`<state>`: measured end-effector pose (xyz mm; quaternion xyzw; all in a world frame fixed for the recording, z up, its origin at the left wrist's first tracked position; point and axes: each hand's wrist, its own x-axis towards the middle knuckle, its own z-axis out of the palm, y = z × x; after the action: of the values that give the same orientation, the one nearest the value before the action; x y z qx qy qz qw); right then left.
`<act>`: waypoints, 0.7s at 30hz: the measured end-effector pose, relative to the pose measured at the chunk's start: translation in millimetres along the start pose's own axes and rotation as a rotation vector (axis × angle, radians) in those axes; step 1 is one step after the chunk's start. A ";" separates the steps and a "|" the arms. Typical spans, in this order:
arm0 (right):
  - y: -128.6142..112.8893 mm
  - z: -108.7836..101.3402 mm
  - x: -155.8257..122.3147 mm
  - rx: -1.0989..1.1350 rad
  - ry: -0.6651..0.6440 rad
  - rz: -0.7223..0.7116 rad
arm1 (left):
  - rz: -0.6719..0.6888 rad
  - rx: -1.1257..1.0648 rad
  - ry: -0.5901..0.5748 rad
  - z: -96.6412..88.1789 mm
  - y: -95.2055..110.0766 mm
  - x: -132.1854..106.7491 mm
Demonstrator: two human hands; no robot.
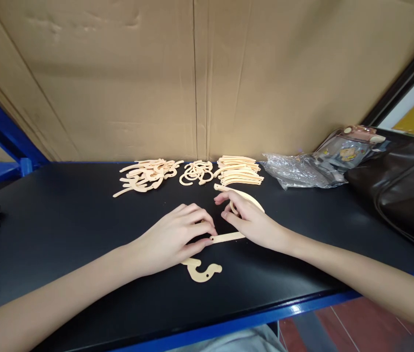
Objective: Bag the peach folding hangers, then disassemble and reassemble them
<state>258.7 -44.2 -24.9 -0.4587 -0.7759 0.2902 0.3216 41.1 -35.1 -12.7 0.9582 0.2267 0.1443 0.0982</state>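
Observation:
My left hand [183,232] is over the middle of the black table, its thumb and index fingertips close together at the holed end of a flat cream strip [229,237]. Beneath that hand, a cream hook-shaped piece [201,275] with a small hole sticks out toward me. My right hand [253,220] hovers across the strip's other end, thumb and index finger apart. A small curved piece [233,207] shows in the gap between these fingers. Just beyond the knuckles lies a long curved cream piece [248,196], partly covered by the hand.
At the back of the table [63,220] lie a pile of hooked pieces [146,176], a pile of small curved hooks [197,172] and a stack of curved strips [240,169]. Clear plastic bags [298,171] and a dark leather bag [401,181] sit on the right. Cardboard [137,73] stands behind.

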 end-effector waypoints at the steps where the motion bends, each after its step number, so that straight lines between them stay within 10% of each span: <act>1: 1.1 0.4 0.3 -0.017 0.019 0.022 | -0.002 -0.003 -0.004 0.5 0.4 0.1; 16: 10.1 -35.0 8.1 -0.608 0.149 0.141 | 0.012 0.035 0.025 -8.6 -8.0 -3.9; 21: 1.9 -34.3 5.1 -0.660 0.113 -0.155 | 0.008 0.085 0.007 -12.5 -11.3 -5.1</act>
<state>284.1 -33.5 -3.7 -0.4930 -0.8414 -0.0275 0.2195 28.1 -25.9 -5.0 0.9619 0.2290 0.1383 0.0562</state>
